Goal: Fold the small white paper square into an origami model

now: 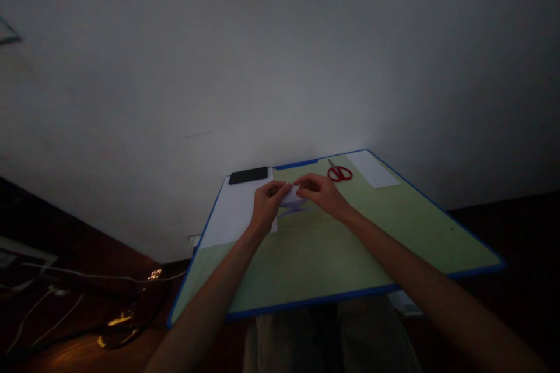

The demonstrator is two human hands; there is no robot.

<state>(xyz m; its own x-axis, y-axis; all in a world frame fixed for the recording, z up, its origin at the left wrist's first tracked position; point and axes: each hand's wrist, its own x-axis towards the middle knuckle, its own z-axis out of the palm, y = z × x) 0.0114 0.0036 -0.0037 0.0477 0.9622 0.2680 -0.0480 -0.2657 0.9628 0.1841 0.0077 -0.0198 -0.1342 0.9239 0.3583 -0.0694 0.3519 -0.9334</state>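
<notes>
head view: pinching a small pale paper (pixel 292 197) in our left hand (pixel 266 203) | our right hand (pixel 322 192) at its right edge, whether gripping we cannot tell | paper over the far half of the green board (pixel 341 256), left of the red scissors (pixel 336 175), right of the black slab (pixel 248 175)

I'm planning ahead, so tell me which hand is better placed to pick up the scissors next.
The right hand, most likely: the red-handled scissors lie close beside it, on its outer side. The left hand is farther off, across the small paper piece between both hands.
</notes>
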